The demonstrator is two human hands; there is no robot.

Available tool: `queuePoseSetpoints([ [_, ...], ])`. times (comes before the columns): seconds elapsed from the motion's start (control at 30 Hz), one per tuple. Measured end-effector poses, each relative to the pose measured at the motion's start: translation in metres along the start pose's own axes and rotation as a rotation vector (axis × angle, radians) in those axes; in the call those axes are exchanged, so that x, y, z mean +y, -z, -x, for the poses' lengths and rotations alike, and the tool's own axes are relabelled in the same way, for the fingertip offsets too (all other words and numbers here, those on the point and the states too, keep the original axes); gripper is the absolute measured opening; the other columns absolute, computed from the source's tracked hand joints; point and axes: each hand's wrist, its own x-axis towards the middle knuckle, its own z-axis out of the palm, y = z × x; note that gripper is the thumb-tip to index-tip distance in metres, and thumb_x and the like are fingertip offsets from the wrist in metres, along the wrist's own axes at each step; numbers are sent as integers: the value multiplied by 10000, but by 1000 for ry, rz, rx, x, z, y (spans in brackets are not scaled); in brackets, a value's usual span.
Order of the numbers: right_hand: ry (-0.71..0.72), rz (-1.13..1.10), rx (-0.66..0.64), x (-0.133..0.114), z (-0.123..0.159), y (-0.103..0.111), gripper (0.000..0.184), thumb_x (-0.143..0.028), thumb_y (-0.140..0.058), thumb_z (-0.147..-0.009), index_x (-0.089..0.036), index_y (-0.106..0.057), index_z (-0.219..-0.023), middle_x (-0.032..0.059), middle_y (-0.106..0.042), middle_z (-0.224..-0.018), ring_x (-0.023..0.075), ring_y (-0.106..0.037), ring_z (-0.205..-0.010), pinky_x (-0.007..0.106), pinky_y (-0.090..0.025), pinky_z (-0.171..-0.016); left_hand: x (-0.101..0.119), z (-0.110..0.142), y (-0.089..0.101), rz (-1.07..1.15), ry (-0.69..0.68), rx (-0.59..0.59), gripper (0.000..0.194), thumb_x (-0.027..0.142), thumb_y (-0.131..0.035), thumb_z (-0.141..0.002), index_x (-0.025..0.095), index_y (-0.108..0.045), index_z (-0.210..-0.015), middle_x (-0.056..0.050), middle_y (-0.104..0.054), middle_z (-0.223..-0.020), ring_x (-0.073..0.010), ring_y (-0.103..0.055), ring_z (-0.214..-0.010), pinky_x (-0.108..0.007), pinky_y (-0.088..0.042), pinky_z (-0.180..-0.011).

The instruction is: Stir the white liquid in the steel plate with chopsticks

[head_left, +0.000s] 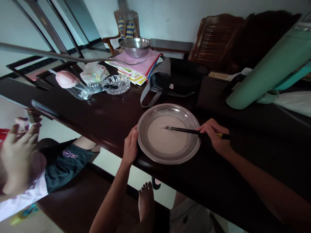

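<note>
A round metal basin (169, 158) stands on the dark table, with a pale, milky mixture (165, 139) covering its bottom. My left hand (131, 145) grips the basin's left rim, thumb on the near side. In my right hand (215, 134) is a pair of dark chopsticks (184, 130), held nearly level over the right rim. Their tips touch the pale mixture near its middle. The fingers of my right hand are closed round the thicker end, where gold bands show.
Behind the basin lie a grey-black bag (160, 77), a cut-glass dish (116, 84) and a pile of books (136, 69) bearing a steel bowl (136, 48). A green cylinder (262, 69) leans at right. Another person's hand (19, 145) is at far left; someone sits (126, 27) behind.
</note>
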Motion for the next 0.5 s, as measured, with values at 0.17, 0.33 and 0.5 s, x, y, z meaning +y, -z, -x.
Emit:
queuePoseSetpoints([
  [0.17, 0, -98, -30, 1, 1, 0, 351, -262, -512, -976, -250, -640, -650, 22, -714, -710, 193, -623, -668, 361, -483, -629, -1, 0, 0, 9, -2, -15, 557, 572, -411, -985, 175, -651, -1293, -97, -673, -1323, -254, -596, -1251, -391, -438, -1102],
  [0.33, 7, -9, 26, 3, 1, 1, 317, -249, -541, -962, -246, -650, -665, 14, -729, -736, 192, -623, -711, 355, -481, -676, -1, 0, 0, 5, -1, -5, 564, 574, -407, -986, 171, -643, -1303, -102, -666, -1332, -257, -591, -1259, -400, -427, -1111],
  [0.5, 46, -66, -55, 1, 2, 1, 336, -250, -520, -975, -246, -643, -663, 16, -725, -727, 190, -619, -684, 349, -472, -637, 0, 0, 0, 20, -8, -14, 564, 572, -411, -985, 163, -648, -1292, -110, -666, -1331, -262, -587, -1269, -405, -416, -1123],
])
